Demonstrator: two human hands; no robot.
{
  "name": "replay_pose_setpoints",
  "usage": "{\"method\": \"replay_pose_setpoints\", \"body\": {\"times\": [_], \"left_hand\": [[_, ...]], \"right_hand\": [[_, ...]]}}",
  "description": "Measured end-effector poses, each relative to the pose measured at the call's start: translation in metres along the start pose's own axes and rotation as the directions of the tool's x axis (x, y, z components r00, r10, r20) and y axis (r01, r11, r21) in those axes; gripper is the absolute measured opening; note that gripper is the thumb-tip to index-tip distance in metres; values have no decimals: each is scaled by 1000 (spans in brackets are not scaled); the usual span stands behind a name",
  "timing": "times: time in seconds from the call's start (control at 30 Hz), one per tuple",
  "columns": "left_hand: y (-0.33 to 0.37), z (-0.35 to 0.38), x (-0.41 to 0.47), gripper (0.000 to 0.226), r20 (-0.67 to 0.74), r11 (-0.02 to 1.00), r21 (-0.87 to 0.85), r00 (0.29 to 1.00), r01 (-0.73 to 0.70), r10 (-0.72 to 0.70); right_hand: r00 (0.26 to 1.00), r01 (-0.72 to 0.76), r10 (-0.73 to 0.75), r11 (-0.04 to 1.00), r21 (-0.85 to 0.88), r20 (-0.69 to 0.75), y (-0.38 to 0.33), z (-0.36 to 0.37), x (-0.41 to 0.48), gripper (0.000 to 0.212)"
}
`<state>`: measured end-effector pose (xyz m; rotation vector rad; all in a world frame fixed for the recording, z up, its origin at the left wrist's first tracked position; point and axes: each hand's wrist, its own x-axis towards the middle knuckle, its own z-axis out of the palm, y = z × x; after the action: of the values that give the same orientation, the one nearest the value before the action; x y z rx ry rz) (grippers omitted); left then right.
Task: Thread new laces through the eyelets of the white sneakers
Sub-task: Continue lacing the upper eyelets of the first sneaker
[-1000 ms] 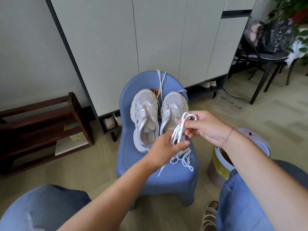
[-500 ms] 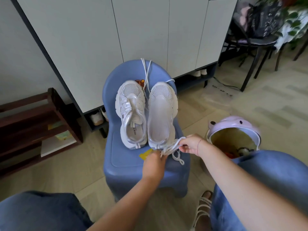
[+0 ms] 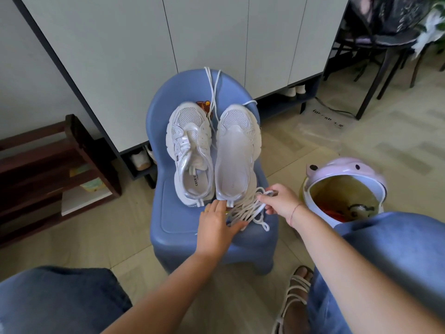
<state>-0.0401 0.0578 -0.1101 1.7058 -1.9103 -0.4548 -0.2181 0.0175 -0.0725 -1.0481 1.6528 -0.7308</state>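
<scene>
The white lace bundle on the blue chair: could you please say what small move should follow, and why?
Probably draw one lace end free with the right hand: the lace bundle lies looped on the blue chair, with the left hand resting on it.

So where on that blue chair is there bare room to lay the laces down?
Bare seat lies front-left, between the left sneaker, the left hand and the front edge. Front-right is crowded: the lace bundle, pinched by the right hand, spreads by the heel of the right sneaker. Both sneakers fill the back.
</scene>
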Motion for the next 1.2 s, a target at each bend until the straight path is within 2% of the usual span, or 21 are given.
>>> {"method": "replay_pose_setpoints", "body": {"times": [0.1, 0.23, 0.33, 0.4, 0.43, 0.5, 0.6, 0.7, 0.9, 1.03, 1.13, 1.2], "left_hand": [[1, 1, 0, 41, 19, 996, -89, 1000, 23, -21], [5, 6, -1, 44, 50, 991, -111, 996, 76, -71], [7, 10, -2, 45, 47, 982, -108, 988, 155, -150], [9, 12, -4, 46, 30, 969, -131, 978, 209, -207], [12, 14, -4, 46, 32, 959, -155, 971, 238, -236], [19, 16, -6, 44, 51, 933, -214, 957, 291, -286], [28, 21, -5, 40, 65, 897, -294, 943, 331, -327], [34, 23, -3, 36, 64, 872, -328, 930, 363, -363], [45, 31, -1, 22, 87, 808, -432, 910, 402, -406], [58, 36, 3, 15, 199, 721, -521, 887, 457, -418], [63, 37, 3, 20, 247, 728, -519, 894, 448, -374], [61, 38, 6, 22, 284, 726, -536, 902, 432, -326]], "right_hand": [[998, 8, -10, 999, -39, -57, 9, 6, 6, 22], [992, 2, -17, 993, -121, -123, 18, 11, 11, 32], [977, -37, 5, 989, -143, -214, 24, 13, 12, 59], [962, -95, 68, 991, -90, -263, 23, 13, 9, 73], [957, -129, 112, 991, -46, -268, 22, 14, 6, 71], [957, -177, 171, 984, -3, -233, 22, 17, 1, 52], [965, -118, 118, 993, 13, -234, 25, 26, -1, 33], [977, -65, 64, 998, 2, -201, 29, 32, 1, 23], [985, -13, -3, 996, -92, -171, 28, 32, -7, 18], [990, -2, -7, 998, -60, -138, 30, 29, -9, 21], [995, -20, 25, 998, 56, -95, 31, 25, -9, 24], [995, -68, 83, 972, 225, -57, 30, 21, -9, 27]]}}
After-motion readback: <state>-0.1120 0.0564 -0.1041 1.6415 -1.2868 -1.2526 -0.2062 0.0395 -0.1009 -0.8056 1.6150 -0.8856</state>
